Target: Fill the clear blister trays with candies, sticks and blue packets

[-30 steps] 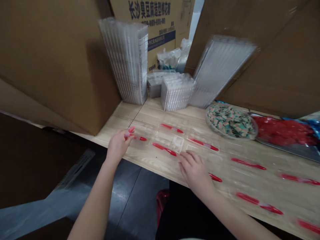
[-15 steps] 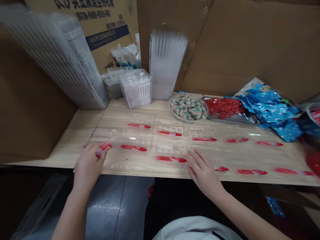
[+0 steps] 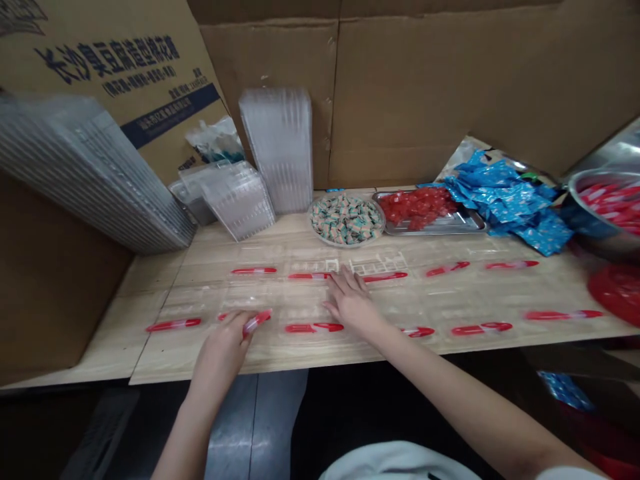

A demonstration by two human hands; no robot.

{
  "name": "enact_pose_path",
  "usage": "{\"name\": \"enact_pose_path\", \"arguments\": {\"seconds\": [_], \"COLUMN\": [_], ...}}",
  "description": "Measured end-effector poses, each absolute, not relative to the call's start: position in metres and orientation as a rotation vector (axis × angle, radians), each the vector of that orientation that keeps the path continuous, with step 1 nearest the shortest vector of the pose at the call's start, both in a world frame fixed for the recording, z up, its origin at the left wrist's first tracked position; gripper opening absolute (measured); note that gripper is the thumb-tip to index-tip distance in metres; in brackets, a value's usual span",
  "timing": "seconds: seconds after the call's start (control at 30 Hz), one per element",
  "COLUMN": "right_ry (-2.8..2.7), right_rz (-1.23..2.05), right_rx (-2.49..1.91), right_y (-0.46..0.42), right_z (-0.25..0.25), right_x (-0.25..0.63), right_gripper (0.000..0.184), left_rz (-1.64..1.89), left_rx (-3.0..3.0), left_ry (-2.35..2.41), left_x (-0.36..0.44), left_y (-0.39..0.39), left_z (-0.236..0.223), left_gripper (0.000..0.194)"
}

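Observation:
My left hand (image 3: 220,353) is closed on a red pen-shaped stick (image 3: 257,322) with a pale middle, held over the front row of clear plastic trays (image 3: 253,293). Another red stick under it is mostly hidden by my fingers. My right hand (image 3: 355,308) is open, its fingers stretched out and slightly spread over the back row. Its fingertips are by a red stick (image 3: 307,276); whether they touch it I cannot tell. Similar red sticks lie one to a tray along both rows, such as the leftmost one (image 3: 173,325) and one right of my right forearm (image 3: 481,328).
Behind the trays are a round dish of small wrapped pieces (image 3: 345,220), a metal tray (image 3: 445,225) with red packets and blue packets (image 3: 505,197). A tub of red sticks (image 3: 607,207) stands right. Stacked clear trays (image 3: 280,150) and cardboard boxes (image 3: 400,100) border the table.
The view has swung to the right. My left hand, still holding a red stick, has moved right along the front row, uncovering the leftmost stick. My right hand has shifted to the back row.

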State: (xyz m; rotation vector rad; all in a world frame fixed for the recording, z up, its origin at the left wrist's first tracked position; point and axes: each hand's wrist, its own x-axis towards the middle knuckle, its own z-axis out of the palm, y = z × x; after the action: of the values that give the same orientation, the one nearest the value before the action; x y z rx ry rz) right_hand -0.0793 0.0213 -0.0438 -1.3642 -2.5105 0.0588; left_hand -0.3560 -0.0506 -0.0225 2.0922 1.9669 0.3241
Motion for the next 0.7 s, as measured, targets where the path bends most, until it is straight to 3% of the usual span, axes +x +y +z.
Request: {"name": "enact_pose_path", "arguments": {"seconds": [0.2,0.33,0.47,0.63,0.7], "right_ry": [-2.477,-2.418,-2.198,-2.262,-2.305], "right_rz": [0.05,0.044,-0.094,-0.197,-0.204], "right_rx": [-1.294,-1.26,-1.559,-1.701,-1.701], "right_y": [0.011,-0.032,-0.079,-0.099,-0.096], "right_z": [-0.037,-0.026,-0.034,-0.05,-0.051], "right_x": [-0.079,-0.026,0.049,0.077,0.071], "right_gripper": [0.045,0.039,0.041,0.045,0.042], "left_rz": [0.321,0.187,0.14,0.142,0.066], "left_rx": [2.062,2.108,2.186,2.225,2.192], "left_ry": [2.073,1.959,1.994,1.367,1.34], "left_x": [-0.362,-0.369,-0.351,-0.279,-0.256], "left_y": [0.012,0.039,0.023,-0.034,-0.052], "left_z": [-0.013,-0.017,-0.01,-0.002,-0.005], "left_gripper": [0.039,0.043,0.046,0.054,0.062]}}
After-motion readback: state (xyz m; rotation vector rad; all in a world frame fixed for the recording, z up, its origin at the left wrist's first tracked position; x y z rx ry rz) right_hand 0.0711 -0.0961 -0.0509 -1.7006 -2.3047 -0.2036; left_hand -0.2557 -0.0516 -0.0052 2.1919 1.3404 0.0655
